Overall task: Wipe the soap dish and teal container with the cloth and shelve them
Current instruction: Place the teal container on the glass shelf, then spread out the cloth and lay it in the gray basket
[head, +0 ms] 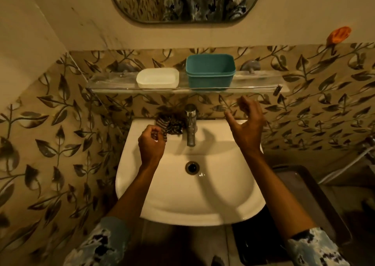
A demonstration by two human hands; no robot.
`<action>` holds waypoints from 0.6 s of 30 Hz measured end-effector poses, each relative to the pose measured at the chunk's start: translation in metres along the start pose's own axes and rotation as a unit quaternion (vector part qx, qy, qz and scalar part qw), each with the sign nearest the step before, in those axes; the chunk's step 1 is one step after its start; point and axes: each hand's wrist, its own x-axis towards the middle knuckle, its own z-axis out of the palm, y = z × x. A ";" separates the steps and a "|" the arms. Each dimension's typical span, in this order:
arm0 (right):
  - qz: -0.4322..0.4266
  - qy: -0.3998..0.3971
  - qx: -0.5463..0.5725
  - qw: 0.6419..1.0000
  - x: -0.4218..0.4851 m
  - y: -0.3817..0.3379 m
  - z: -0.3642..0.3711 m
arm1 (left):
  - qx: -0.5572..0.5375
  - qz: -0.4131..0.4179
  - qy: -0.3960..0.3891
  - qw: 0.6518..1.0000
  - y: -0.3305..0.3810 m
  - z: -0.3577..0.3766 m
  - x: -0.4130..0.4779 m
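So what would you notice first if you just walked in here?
Probably the teal container, standing on the glass shelf beside the white soap dish. Below it, the big white sink fills the middle, with a striped cloth on its back edge by the tap. Leafy tiles cover the walls.

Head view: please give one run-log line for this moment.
soap dish: on shelf | teal container: on shelf | cloth: sink rim | hands: empty
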 end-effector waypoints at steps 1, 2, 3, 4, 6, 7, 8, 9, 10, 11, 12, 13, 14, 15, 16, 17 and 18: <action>0.018 -0.011 -0.001 1.000 -0.011 0.005 0.005 | 0.031 -0.036 -0.021 0.999 -0.012 0.003 -0.002; 0.040 -0.027 -0.002 0.999 -0.021 0.011 0.011 | 0.064 -0.065 -0.040 0.995 -0.022 0.006 -0.001; 0.064 -0.047 -0.005 0.997 -0.031 0.015 0.016 | 0.097 -0.079 -0.060 0.990 -0.029 0.009 0.002; 0.086 -0.068 -0.011 0.994 -0.041 0.019 0.019 | 0.127 -0.082 -0.082 0.985 -0.033 0.014 0.006; 0.128 -0.116 -0.024 0.985 -0.060 0.031 0.028 | 0.171 -0.080 -0.115 0.975 -0.039 0.025 0.020; 0.141 -0.140 -0.028 0.980 -0.070 0.036 0.030 | 0.187 -0.077 -0.125 0.971 -0.041 0.031 0.028; 0.149 -0.162 -0.034 0.975 -0.080 0.041 0.031 | 0.196 -0.076 -0.134 0.968 -0.043 0.038 0.037; 0.154 -0.182 -0.041 0.970 -0.090 0.046 0.031 | 0.195 -0.083 -0.146 0.966 -0.046 0.044 0.045; 0.158 -0.202 -0.049 0.965 -0.099 0.051 0.031 | 0.181 -0.097 -0.159 0.966 -0.049 0.049 0.054; 0.160 -0.219 -0.056 0.961 -0.108 0.056 0.030 | 0.161 -0.117 -0.172 0.965 -0.052 0.054 0.061; 0.165 -0.232 -0.062 0.957 -0.116 0.060 0.029 | 0.145 -0.135 -0.180 0.964 -0.055 0.057 0.065; 0.174 -0.241 -0.067 0.952 -0.122 0.064 0.028 | 0.138 -0.144 -0.181 0.963 -0.059 0.060 0.069; 0.187 -0.249 -0.070 0.948 -0.126 0.068 0.027 | 0.135 -0.146 -0.176 0.964 -0.063 0.062 0.071; 0.202 -0.255 -0.070 0.943 -0.129 0.071 0.026 | 0.129 -0.146 -0.167 0.967 -0.065 0.063 0.072; 0.217 -0.261 -0.070 0.938 -0.131 0.073 0.025 | 0.115 -0.147 -0.156 0.970 -0.067 0.062 0.073; 0.231 -0.267 -0.069 0.933 -0.131 0.074 0.025 | 0.109 -0.146 -0.146 0.972 -0.067 0.060 0.074; 0.244 -0.275 -0.068 0.928 -0.132 0.074 0.025 | 0.118 -0.143 -0.142 0.972 -0.068 0.058 0.076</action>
